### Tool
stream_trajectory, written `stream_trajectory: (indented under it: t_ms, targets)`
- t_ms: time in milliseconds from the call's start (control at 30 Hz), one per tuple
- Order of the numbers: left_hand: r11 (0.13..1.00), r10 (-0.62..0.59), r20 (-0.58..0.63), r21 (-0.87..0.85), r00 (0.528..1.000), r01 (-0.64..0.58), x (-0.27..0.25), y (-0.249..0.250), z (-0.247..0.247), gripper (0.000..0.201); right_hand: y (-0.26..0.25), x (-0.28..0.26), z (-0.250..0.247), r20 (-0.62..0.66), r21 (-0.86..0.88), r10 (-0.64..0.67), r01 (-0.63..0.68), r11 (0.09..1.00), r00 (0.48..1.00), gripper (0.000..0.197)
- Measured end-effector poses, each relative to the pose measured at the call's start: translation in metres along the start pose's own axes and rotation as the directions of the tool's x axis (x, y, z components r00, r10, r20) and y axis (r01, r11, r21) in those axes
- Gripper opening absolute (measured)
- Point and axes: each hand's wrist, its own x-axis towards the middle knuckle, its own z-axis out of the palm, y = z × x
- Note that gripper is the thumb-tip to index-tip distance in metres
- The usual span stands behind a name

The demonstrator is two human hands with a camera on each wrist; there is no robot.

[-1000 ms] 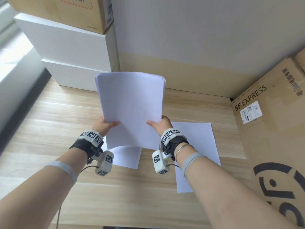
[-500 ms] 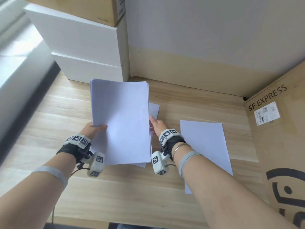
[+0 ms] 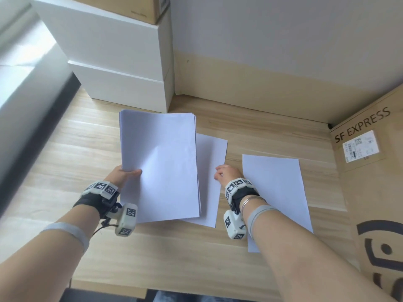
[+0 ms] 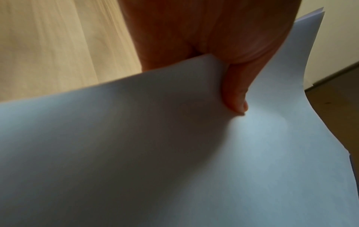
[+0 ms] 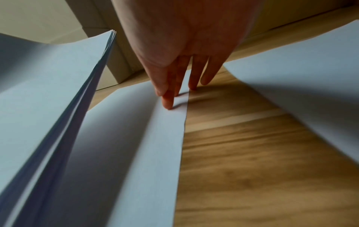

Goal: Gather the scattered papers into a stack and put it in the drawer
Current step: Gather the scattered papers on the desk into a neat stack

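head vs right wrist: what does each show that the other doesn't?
Head only: the left hand gripping the paper stack, the SF Express carton and the white boxes.

Right wrist only: the right hand's fingertips pressing down near the right edge of the loose sheet; in the head view the hand's back hides them.

Both: the right hand, that sheet, the stack's fanned edge, a second loose sheet to the right, and the wooden desk.

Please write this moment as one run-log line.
left hand: holds stack | right hand: fingers touch loose sheet | second sheet: on table
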Motion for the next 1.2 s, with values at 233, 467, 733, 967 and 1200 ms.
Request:
stream_trajectory:
  t_ms: [233, 467, 733, 967, 1200]
  targets:
    - [0.999, -0.021, 0.082, 0.031, 0.996, 0.019, -0.002, 0.001, 0.023, 0.002, 0.030, -0.008, -0.016, -0.011, -0.104, 0.125, -0.125, 0.987, 0.992, 0.020]
    - [0.999, -0.036, 0.106, 0.035, 0.994, 0.033, 0.000, -0.001, 0.029, 0.002, 0.019, -0.011, -0.005, -0.122, 0.014, 0.264, -0.265, 0.964, 0.957, 0.063]
    - [0.998, -0.056, 0.091, 0.040, 0.994, 0.053, 0.004, -0.008, 0.027, 0.005, 0.008, -0.004, 0.001, -0.094, 0.087, 0.367, -0.359, 0.929, 0.926, 0.076]
    - [0.998, -0.059, 0.096, 0.031, 0.994, 0.057, 0.003, -0.008, 0.026, 0.002, 0.013, -0.008, -0.002, -0.084, 0.296, 0.328, -0.291, 0.910, 0.941, 0.100]
    - [0.998, -0.055, 0.100, 0.038, 0.993, 0.052, 0.000, -0.003, 0.031, 0.015, 0.027, -0.004, -0.020, -0.201, 0.319, 0.360, -0.287, 0.903, 0.911, 0.015]
